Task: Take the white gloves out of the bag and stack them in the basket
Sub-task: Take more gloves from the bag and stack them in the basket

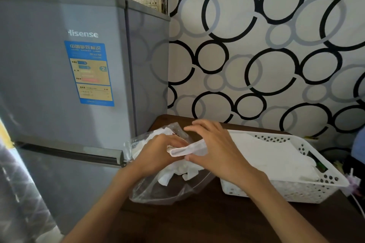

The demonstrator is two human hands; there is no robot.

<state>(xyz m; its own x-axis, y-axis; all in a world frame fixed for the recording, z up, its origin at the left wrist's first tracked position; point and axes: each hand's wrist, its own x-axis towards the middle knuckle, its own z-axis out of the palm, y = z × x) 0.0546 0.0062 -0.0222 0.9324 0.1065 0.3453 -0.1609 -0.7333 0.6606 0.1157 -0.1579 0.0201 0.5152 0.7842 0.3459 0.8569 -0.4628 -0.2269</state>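
White glove pinched over clear bag by left hand and right hand, fingers curled round it; beside white basket with stacked gloves.

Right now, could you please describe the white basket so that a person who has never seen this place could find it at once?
Start at the grey fridge on the left and move right along the dark wooden table before the ring-patterned wall. Past the clear plastic bag under the hands stands the basket. It alone is rigid white plastic with round holes in its walls, and white gloves already lie inside it.
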